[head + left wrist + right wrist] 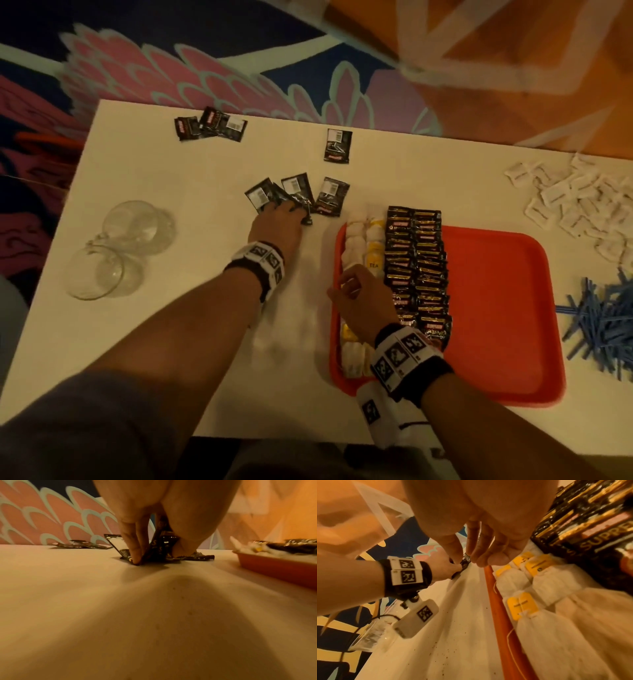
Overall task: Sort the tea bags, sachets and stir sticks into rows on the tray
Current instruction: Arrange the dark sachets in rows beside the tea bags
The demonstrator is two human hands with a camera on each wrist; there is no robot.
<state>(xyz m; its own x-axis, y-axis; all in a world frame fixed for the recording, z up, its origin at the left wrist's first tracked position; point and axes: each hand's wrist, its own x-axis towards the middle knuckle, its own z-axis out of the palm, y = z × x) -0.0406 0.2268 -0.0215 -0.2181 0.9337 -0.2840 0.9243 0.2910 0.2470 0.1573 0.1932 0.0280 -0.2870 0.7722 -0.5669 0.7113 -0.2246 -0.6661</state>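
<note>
A red tray holds two rows of white tea bags with yellow tags and two rows of black sachets. Left of the tray, my left hand pinches a few loose black sachets fanned on the white table; in the left wrist view the fingertips press them edge-up against the table. My right hand hovers over the tray's left rim with fingers loosely curled and nothing in them. White sachets and blue stir sticks lie in piles right of the tray.
More black sachets lie loose: one beside my left hand, one farther back, a small cluster near the far edge. Two glass cups lie on their sides at the left. Patterned carpet surrounds the table.
</note>
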